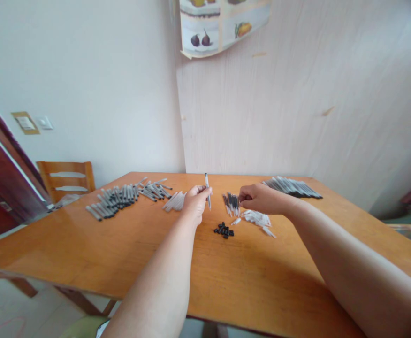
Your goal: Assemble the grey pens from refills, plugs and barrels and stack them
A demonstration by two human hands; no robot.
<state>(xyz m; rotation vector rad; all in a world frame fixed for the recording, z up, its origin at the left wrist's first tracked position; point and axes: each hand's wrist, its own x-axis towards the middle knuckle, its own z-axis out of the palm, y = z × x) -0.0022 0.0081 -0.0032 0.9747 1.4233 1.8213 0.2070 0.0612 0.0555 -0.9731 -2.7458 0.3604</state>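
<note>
Standing nearly upright over the middle of the wooden table, a pen is now pinched between the left hand's thumb and fingers. Just right of the table's middle, the right hand is seen with fingers curled in beside dark refills; whether anything is gripped cannot be told. Black caps are heaped at the table's middle, white plastic pieces are scattered to its right, and grey pens are spread across its left! Behind the table, a pale wall is fronted by a fruit-picture sheet. Beyond the table's left end, a wooden chair and a light switch are spotted. Any print on the pens is too small to be read.
</note>
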